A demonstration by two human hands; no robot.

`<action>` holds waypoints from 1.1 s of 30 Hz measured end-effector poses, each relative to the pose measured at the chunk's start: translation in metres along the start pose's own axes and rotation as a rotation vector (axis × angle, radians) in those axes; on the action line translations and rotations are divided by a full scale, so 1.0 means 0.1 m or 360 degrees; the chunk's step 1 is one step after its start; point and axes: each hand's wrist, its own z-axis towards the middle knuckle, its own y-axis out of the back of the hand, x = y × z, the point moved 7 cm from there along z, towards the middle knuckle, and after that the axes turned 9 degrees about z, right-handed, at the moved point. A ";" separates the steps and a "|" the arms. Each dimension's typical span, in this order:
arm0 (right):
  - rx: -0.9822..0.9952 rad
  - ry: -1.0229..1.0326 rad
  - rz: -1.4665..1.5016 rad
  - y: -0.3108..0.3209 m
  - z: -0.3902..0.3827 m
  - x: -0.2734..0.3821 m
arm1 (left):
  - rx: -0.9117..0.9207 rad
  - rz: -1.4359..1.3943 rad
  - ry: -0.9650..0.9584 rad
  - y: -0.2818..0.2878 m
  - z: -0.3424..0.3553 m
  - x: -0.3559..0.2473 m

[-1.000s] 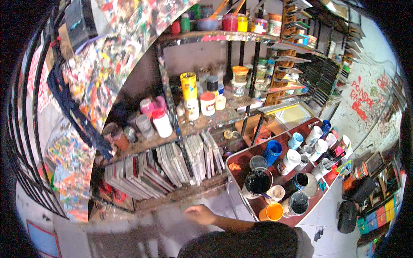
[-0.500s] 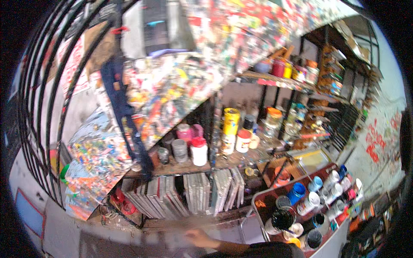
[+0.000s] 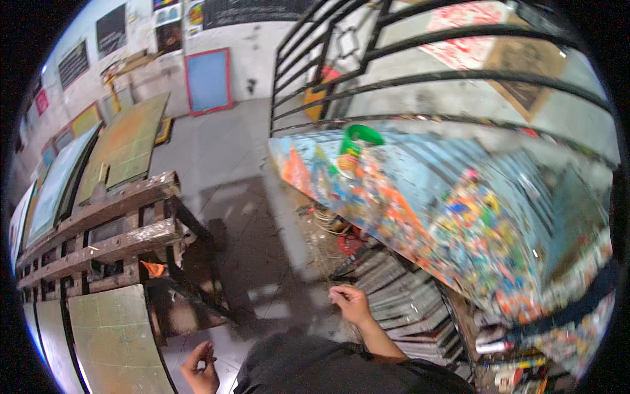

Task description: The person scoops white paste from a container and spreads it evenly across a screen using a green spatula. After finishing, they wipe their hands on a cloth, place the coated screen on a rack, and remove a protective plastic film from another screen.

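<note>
My left hand (image 3: 200, 369) is at the lower edge, right of a greenish-yellow board (image 3: 111, 335), with fingers loosely bent and holding nothing I can see. My right hand (image 3: 350, 304) hangs beside stacked flat frames (image 3: 400, 305) at the lower right, fingers loosely apart and nothing in them. Above the stack lies a slanted paint-spattered panel (image 3: 472, 243), where a green container (image 3: 361, 136) stands.
A wooden rack (image 3: 98, 256) with leaning boards (image 3: 121, 138) lines the left. Grey floor (image 3: 236, 151) runs between it and a black railing (image 3: 394, 85). A blue red-framed board (image 3: 207, 80) leans on the far wall (image 3: 243, 46).
My view has swung sharply left, from the paint shelves and cans toward the rack and floor passage. My left hand has come into view; my right hand now sits beside the stacked frames.
</note>
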 end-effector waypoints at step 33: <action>0.0592 -0.0353 -0.0244 -2.40 7.83 -0.64 | -0.0427 -0.0230 0.0641 -1.53 7.42 -0.48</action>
